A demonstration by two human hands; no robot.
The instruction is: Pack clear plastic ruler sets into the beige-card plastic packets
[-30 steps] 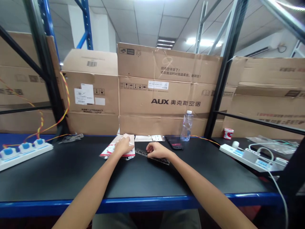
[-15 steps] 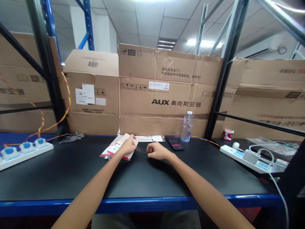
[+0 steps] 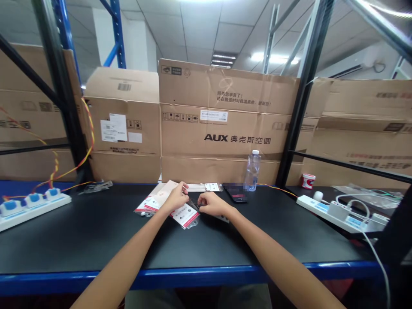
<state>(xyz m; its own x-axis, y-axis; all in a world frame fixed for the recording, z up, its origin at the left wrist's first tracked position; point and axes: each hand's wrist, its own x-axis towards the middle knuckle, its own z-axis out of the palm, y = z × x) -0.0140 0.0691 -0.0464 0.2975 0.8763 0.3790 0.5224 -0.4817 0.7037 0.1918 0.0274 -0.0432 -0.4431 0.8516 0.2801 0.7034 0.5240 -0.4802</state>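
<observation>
Cardboard panels stand upright along the rear of the bench, apparently as a screen. Main print: "AUX 奥克斯空调". A white label above it shows "25".

The left hand is at the upper end of the front packet; its fingers are partly bent, and a firm grip cannot be confirmed. The right hand has its fingers curled toward the thumb; whether they grip anything cannot be told.

Other packets lie fanned at the left hand, probably for easy reach. The front packet lies aslant between the hands, printed face up, showing "4"; smaller text is illegible. The bottle and dark device sit rear right, presumably out of the way. A thin strip lies mostly hidden beneath the right hand.
</observation>
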